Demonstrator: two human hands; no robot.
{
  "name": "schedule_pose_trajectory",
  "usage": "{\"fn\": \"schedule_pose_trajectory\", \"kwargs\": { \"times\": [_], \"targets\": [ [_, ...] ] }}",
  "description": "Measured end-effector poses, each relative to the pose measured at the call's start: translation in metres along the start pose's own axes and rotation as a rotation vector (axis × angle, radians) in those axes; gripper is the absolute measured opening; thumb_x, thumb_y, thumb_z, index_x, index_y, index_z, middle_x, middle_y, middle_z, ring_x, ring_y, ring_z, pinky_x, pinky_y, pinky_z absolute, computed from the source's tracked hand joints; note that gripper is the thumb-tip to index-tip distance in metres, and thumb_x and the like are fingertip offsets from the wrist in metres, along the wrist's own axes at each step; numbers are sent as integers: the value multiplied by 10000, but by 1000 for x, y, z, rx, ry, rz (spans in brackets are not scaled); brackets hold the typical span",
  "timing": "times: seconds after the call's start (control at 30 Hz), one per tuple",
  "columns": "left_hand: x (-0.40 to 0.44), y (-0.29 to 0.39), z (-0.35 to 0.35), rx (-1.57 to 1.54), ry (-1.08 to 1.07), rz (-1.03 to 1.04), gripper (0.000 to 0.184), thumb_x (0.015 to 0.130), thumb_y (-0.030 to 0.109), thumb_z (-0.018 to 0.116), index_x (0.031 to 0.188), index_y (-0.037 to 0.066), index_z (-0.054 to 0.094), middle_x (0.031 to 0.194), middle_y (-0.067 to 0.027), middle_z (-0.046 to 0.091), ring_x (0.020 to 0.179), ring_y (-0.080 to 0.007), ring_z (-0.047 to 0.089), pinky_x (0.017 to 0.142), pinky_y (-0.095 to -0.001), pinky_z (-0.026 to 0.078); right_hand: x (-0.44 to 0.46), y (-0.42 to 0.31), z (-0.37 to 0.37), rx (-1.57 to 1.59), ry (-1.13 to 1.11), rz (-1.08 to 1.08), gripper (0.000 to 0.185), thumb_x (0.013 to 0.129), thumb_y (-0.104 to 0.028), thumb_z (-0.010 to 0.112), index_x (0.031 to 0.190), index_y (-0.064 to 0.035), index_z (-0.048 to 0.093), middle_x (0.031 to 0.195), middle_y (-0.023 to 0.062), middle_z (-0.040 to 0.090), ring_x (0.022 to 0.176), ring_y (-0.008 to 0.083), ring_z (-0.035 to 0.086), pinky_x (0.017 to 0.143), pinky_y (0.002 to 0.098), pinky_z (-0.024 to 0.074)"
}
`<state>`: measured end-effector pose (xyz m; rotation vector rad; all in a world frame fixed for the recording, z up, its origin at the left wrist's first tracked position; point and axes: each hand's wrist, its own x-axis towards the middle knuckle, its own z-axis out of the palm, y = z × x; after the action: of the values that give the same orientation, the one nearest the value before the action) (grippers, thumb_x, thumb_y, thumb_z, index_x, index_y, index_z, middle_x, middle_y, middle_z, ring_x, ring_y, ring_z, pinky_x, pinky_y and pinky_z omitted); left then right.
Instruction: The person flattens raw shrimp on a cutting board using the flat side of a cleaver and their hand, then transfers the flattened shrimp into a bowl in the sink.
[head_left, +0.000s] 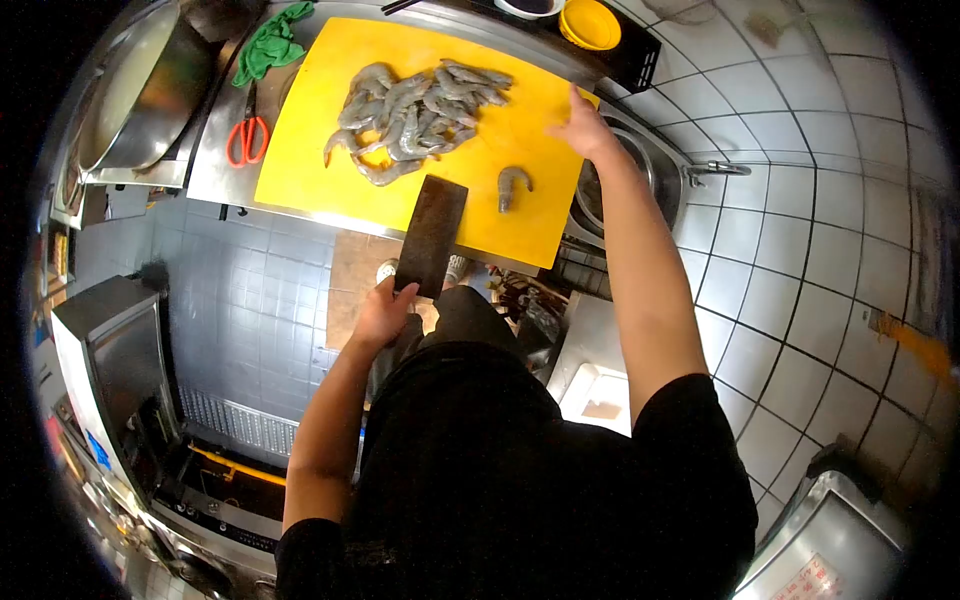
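My left hand is closed on a dark, wide-bladed cleaver, whose blade reaches over the near edge of the yellow cutting board. At the board's right edge, near its far corner, my right hand has its thumb spread from the fingers, and nothing shows in it. A pile of raw grey shrimp covers the upper middle of the board. One single shrimp lies apart from them, to the right of the blade's tip.
Left of the board are red-handled scissors, a green cloth and a large metal pot. A yellow bowl stands at the back. On the right are a sink and its faucet.
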<state>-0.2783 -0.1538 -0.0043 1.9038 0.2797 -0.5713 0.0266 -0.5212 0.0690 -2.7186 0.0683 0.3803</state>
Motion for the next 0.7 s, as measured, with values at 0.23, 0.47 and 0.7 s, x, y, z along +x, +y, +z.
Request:
{"fn": "schedule_pose_trajectory", "kwargs": {
  "times": [0.23, 0.47, 0.7],
  "targets": [
    [-9, 21, -9, 21, -48, -61, 419, 1005, 340, 695, 935, -64, 610, 686, -216, 660, 597, -286, 687, 584, -441, 517, -5, -7, -20, -373, -53, 18, 1052, 862, -355, 817, 1663, -69, 197, 1636, 243, 387, 1514, 375, 391, 1212, 436, 393],
    [-7, 28, -4, 97, -79, -129, 398, 1021, 348, 656, 1129, -35, 678, 913, -239, 733, 819, -310, 721, 745, -453, 547, -62, -45, 27, -397, -238, -7, 657, 905, -502, 735, 1382, -63, 630, 1421, 235, 584, 1275, 402, 583, 1072, 503, 493],
    [8, 13, 12, 54, -68, -90, 389, 1025, 343, 654, 1128, -32, 677, 884, -215, 727, 793, -282, 701, 735, -433, 542, -119, -27, 108, -121, 22, -269, 523, 913, -350, 761, 1330, -49, 665, 1238, 194, 652, 1130, 402, 641, 970, 503, 532]
  ]
}}
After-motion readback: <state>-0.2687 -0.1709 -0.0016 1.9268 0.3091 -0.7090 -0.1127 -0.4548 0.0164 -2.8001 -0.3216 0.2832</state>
